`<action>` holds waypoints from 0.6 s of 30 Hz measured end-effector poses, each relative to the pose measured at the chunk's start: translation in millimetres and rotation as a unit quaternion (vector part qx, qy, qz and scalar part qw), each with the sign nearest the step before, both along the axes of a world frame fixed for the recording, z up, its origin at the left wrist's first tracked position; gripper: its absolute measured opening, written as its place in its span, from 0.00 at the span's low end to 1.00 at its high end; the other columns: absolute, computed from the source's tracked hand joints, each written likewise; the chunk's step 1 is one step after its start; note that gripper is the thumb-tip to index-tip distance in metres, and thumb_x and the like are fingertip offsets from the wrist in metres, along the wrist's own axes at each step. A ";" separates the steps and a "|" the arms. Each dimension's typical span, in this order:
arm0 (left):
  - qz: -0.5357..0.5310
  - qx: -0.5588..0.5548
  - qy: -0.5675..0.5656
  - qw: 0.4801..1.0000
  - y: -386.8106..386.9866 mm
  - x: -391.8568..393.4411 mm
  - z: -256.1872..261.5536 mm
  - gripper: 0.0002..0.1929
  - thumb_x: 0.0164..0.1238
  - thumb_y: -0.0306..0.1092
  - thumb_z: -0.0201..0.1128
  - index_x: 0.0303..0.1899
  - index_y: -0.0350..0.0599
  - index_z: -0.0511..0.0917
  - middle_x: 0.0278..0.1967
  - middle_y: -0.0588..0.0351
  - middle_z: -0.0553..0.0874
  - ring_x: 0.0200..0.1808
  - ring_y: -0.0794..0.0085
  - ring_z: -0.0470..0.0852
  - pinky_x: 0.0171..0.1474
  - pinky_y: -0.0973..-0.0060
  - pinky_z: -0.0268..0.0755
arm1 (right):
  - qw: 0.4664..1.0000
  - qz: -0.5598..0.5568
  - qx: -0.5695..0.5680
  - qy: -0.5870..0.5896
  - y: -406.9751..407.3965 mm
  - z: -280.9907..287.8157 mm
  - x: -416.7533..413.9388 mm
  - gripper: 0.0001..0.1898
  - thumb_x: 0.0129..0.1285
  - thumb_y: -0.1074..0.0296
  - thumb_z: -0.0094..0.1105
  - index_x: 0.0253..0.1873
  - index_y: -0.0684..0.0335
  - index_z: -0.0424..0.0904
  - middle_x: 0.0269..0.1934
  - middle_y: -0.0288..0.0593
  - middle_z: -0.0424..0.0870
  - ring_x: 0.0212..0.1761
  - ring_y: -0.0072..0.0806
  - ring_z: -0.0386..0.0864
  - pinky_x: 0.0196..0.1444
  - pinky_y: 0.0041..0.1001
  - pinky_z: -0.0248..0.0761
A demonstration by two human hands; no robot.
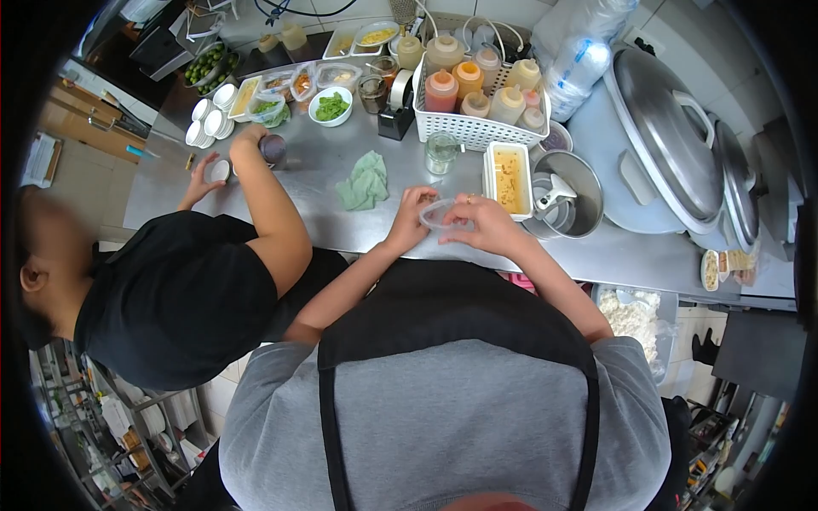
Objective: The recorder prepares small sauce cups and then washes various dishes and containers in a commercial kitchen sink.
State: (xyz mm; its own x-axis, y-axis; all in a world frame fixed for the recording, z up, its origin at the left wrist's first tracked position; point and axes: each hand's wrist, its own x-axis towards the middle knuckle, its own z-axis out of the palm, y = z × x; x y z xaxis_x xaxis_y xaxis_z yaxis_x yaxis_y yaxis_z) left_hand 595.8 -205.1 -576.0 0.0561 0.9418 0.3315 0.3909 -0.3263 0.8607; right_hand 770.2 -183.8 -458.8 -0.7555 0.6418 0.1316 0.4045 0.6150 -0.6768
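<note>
Both my hands hold a clear plastic container [439,216] over the front edge of the steel counter [307,191]. My left hand [411,217] grips its left side, and my right hand [480,225], with a ring on one finger, holds the right side. Just beyond them stands a glass jar [441,154]. To the right are stacked white rectangular tubs [510,182] with a yellowish content in the top one. A crumpled green cloth [364,182] lies to the left of my hands.
On the left a co-worker [172,294] handles a small white cup [220,170] and a dark round item [273,148]. A white basket [482,131] of squeeze bottles stands behind the jar. A steel pot [588,191] and large lidded containers [671,140] are on the right.
</note>
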 end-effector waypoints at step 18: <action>-0.025 -0.054 -0.116 0.991 12.4 5.7 -28.2 0.20 0.44 0.34 0.61 0.44 0.43 0.73 0.41 0.50 0.74 0.47 0.59 0.67 0.51 0.70 0.59 | 0.982 -0.097 0.121 0.107 33.3 0.5 -31.4 0.07 0.50 0.79 0.53 0.34 0.64 0.78 0.30 0.45 0.76 0.34 0.39 0.74 0.36 0.30 0.67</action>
